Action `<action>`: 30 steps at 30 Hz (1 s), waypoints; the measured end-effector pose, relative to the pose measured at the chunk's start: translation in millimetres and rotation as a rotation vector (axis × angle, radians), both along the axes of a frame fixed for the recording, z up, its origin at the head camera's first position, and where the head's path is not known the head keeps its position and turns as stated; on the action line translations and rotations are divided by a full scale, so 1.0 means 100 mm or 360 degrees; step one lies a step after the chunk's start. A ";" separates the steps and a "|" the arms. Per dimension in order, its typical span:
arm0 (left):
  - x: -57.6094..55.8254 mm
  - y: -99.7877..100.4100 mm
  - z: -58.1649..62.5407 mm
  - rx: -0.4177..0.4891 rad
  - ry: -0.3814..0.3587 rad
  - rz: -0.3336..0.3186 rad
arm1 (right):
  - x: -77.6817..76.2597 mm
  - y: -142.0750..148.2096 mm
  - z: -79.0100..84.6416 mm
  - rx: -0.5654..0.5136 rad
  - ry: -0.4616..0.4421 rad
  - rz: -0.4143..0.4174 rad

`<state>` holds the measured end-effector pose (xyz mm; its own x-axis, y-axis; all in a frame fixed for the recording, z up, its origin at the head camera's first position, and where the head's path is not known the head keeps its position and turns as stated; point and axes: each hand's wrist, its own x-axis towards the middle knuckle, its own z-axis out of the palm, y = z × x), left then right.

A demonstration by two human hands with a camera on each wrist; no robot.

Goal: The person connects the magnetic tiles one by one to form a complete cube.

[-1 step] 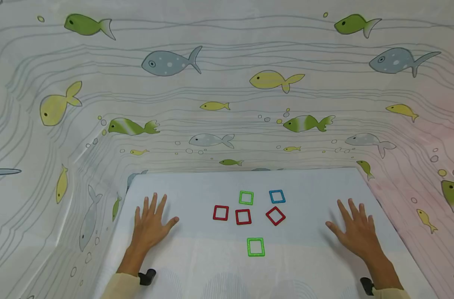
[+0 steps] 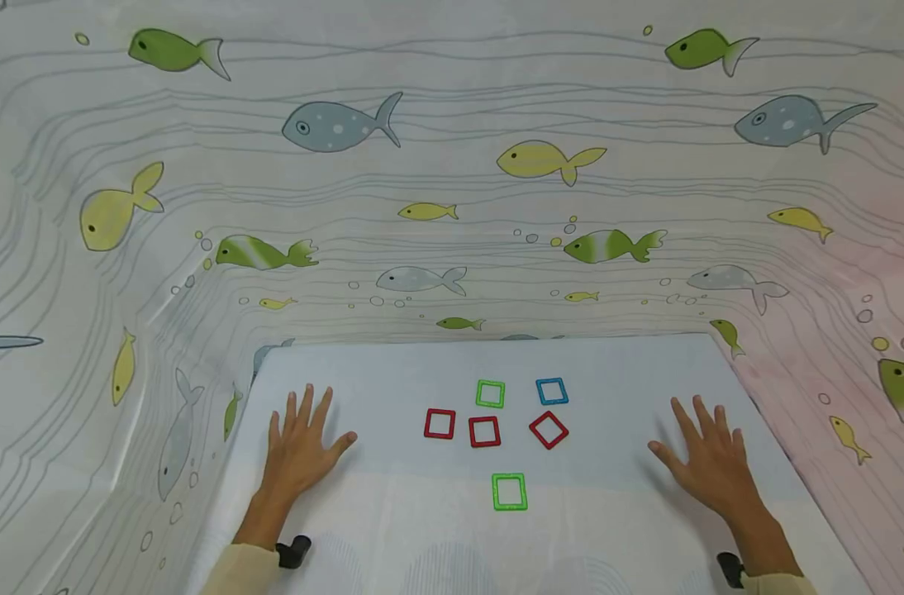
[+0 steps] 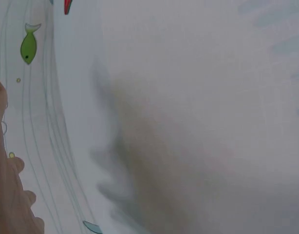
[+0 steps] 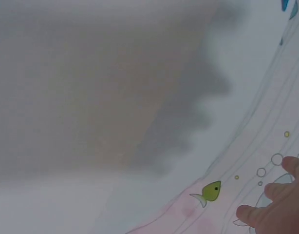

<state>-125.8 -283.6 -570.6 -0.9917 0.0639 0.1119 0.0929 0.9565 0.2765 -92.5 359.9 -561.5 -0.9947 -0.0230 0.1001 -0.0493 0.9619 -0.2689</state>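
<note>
My left hand (image 2: 299,450) is spread, palm down, over the left side of the white table, holding nothing. On the other side my right hand (image 2: 708,459) is spread in the same way, also with nothing in it. Between them lie several square frames: a red frame (image 2: 426,423) nearest the left hand, a second red frame (image 2: 485,445), and a red frame turned on its corner (image 2: 539,438). Behind these are a green frame (image 2: 491,382) and a blue frame (image 2: 552,381). Another green frame (image 2: 509,507) sits closer to me. Both wrist views show fingers and a hand's shadow.
The white table (image 2: 392,529) has a pale blue band across its far part. A fish-patterned curtain (image 2: 452,240) rises behind it and along both sides. Small black devices are strapped at each wrist, one at the left wrist (image 2: 294,552) and one at the right wrist (image 2: 730,568).
</note>
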 end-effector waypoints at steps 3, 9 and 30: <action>0.02 0.00 0.00 0.0005 -0.0005 -0.0007 | 0.02 -0.01 -0.01 -0.0008 -0.0023 0.0001; 0.10 0.01 -0.04 0.0022 -0.0021 0.0010 | 0.10 -0.02 -0.05 -0.0050 -0.0099 0.0005; 0.23 0.69 -0.15 0.0201 0.0158 -0.0203 | 0.03 -0.36 -0.16 -0.0136 -0.0106 -0.0033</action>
